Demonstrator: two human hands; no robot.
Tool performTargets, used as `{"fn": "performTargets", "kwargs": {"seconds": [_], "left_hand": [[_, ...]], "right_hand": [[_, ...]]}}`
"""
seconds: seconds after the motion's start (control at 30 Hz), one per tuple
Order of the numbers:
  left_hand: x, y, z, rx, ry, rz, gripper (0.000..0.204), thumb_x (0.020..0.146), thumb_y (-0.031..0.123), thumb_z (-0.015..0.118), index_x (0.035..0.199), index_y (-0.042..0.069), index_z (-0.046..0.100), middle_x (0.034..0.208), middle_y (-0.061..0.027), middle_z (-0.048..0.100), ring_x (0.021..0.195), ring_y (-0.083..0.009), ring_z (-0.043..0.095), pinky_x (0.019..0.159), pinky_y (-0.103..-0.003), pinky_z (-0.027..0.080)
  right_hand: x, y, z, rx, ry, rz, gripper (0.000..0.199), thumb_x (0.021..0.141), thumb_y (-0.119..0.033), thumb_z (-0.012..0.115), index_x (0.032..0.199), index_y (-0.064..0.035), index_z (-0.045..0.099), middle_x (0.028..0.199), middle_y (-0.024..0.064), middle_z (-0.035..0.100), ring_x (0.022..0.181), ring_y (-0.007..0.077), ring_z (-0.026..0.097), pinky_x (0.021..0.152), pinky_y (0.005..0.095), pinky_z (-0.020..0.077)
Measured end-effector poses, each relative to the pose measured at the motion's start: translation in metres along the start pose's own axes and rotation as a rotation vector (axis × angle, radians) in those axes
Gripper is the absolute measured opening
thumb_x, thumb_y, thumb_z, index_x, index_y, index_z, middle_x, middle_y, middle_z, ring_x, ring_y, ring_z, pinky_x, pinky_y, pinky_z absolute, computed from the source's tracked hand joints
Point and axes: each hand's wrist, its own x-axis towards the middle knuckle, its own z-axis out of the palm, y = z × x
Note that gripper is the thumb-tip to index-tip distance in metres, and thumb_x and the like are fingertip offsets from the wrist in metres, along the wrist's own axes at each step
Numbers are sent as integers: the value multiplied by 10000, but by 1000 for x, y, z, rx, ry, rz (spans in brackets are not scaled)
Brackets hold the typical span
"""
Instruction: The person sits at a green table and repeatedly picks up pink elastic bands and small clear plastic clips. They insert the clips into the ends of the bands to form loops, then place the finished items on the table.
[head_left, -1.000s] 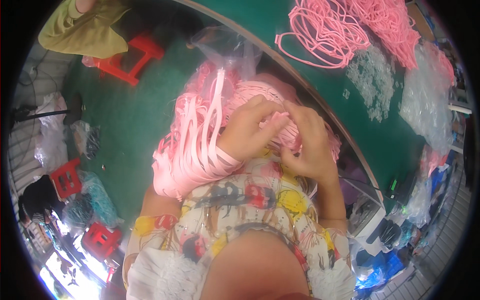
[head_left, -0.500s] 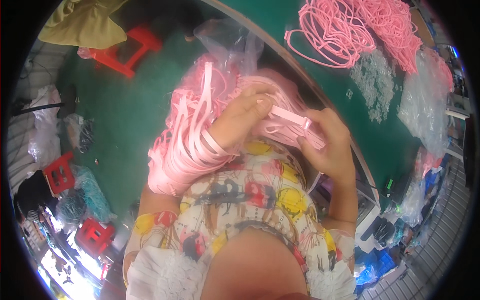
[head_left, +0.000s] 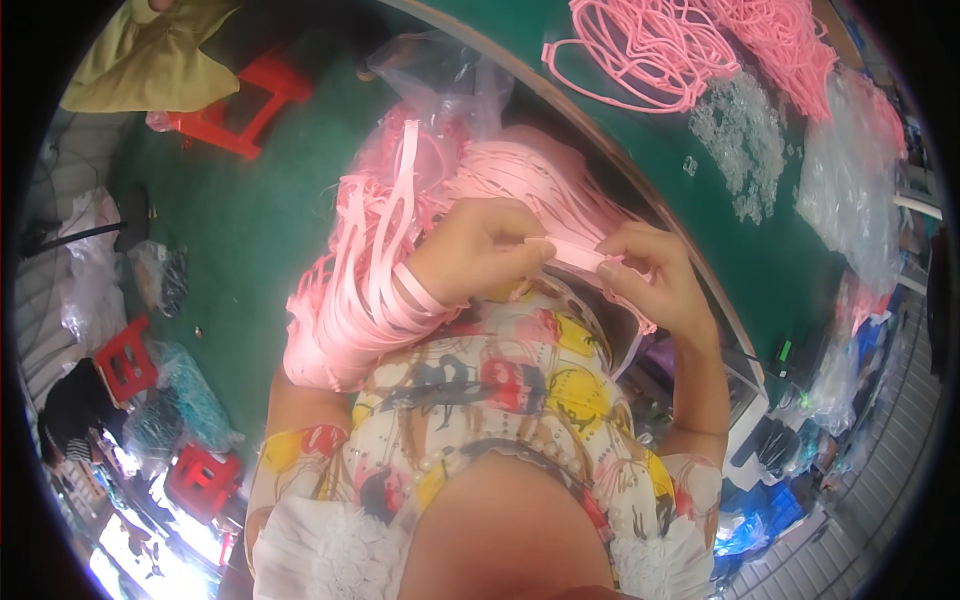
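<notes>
A short stretch of flat pale-pink strap [head_left: 577,254] runs between my two hands. My left hand [head_left: 478,248] pinches one part of it between thumb and fingers. On its other side my right hand [head_left: 655,275] grips it, thumb and fingertips closed. Many looped pink straps [head_left: 345,335] hang round my left wrist and forearm. Behind my hands, a thick bundle of pink straps [head_left: 525,175] lies beside the table's edge. Whether a small fitting sits on the strap under my right fingers, I cannot tell.
On the green table [head_left: 690,215] lie tangled pink straps [head_left: 650,50], a scatter of small clear pieces [head_left: 740,140] and a clear plastic bag [head_left: 850,190]. A red stool [head_left: 250,105] stands on the floor at upper left. The table's curved edge passes close to my right arm.
My left hand has turned and moved slightly down and right along the strap. My right fingers have closed over the strap end where a small clear fitting showed before.
</notes>
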Motion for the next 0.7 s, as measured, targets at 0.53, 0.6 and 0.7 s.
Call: {"fn": "performTargets", "kwargs": {"seconds": [0.53,0.6,0.7], "left_hand": [[-5,23,2,-191,-153,-53,288,952,278,493,848,17,557,828,-5,501,847,-79,476,687,-242,420],[-4,23,1,-113,-173,-7,285,952,287,496,856,24,542,837,-5,482,853,-81,461,683,-253,420],[-1,24,7,-79,-154,6,290,951,300,496,855,28,529,800,5,458,793,-93,449,657,-273,424]], "right_hand": [[-11,21,-3,93,16,-107,49,723,-44,629,697,-5,642,638,24,578,718,139,502,697,290,379],[-13,23,-3,94,27,-113,48,722,-46,627,695,-8,641,637,24,579,714,141,503,697,292,381],[-17,27,-3,73,58,-139,39,713,-48,630,693,-16,640,641,27,581,711,151,508,689,299,386]]}}
